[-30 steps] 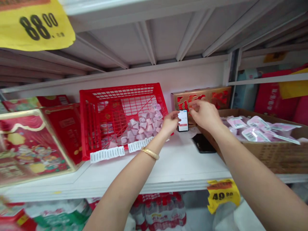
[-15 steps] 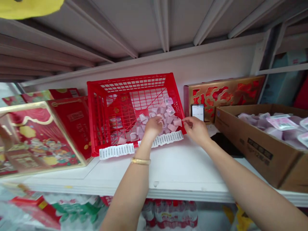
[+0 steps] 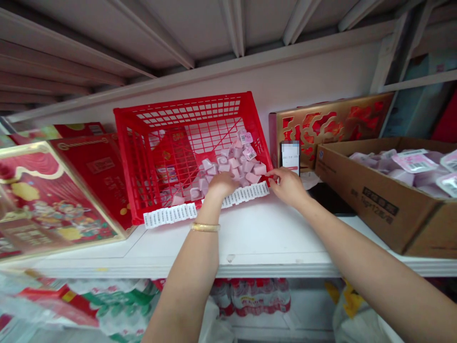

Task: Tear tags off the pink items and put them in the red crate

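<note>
A red plastic basket [image 3: 191, 105] is tipped toward me on the white shelf, with many small pale pink cups [image 3: 224, 164] heaped mostly at its right side. My left hand [image 3: 222, 185] reaches over its front rim among the cups, fingers curled; what they grip is hidden. Its wrist wears a gold bangle [image 3: 206, 227]. At the basket's front right corner is my right hand [image 3: 288, 186], thumb and fingers closed in a pinch against the rim; I cannot make out what is between them. White barcode labels [image 3: 170, 216] run in rows along the front rim.
A phone [image 3: 290, 157] leans against a gold and red box [image 3: 330, 116]. A cardboard carton [image 3: 371, 190] of pink packs stands at right, beside a dark flat object [image 3: 330, 200]. A red gift box [image 3: 96, 176] stands left. Bottle packs [image 3: 253, 295] lie below the shelf [image 3: 271, 238].
The view has shifted, so the shelf and basket appear slightly higher and further left. Both hands stay at the same parts of the basket; my left fingers are tucked further out of sight.
</note>
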`<state>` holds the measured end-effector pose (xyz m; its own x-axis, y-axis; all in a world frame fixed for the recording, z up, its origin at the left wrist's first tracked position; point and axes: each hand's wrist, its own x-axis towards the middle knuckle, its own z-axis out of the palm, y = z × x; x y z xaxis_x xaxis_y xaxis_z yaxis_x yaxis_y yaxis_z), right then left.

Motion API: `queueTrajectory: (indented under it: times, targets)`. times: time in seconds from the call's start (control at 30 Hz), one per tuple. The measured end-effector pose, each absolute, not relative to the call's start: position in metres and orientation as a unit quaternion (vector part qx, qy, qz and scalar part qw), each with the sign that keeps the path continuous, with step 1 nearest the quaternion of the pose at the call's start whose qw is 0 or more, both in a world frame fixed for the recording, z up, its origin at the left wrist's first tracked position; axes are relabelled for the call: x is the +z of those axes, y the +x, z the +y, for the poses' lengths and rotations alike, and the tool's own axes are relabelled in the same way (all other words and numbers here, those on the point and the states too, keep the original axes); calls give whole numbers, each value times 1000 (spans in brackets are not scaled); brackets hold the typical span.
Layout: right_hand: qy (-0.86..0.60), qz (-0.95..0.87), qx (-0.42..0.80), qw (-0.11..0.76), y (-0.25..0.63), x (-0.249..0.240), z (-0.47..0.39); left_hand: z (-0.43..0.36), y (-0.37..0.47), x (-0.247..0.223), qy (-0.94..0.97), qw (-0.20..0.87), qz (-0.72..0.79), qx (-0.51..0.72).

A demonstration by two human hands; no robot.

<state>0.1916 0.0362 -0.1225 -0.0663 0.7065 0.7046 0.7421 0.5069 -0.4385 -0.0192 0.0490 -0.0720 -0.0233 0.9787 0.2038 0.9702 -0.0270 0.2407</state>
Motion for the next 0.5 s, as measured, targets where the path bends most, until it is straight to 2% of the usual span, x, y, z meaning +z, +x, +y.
queueTrajectory:
  times: [0.23, 0.43, 0.5]
  targets:
    - [-510, -747, -16, 427, 192, -127, 39, 54, -24, -78, 696, 8, 683, 219]
    - [-517, -754, -18, 405, 191, -126, 36, 48, -17, -76, 631, 8, 620, 467]
    - [-517, -756, -19, 401, 191, -126, 35, 46, -10, -74, 598, 85, 568, 559]
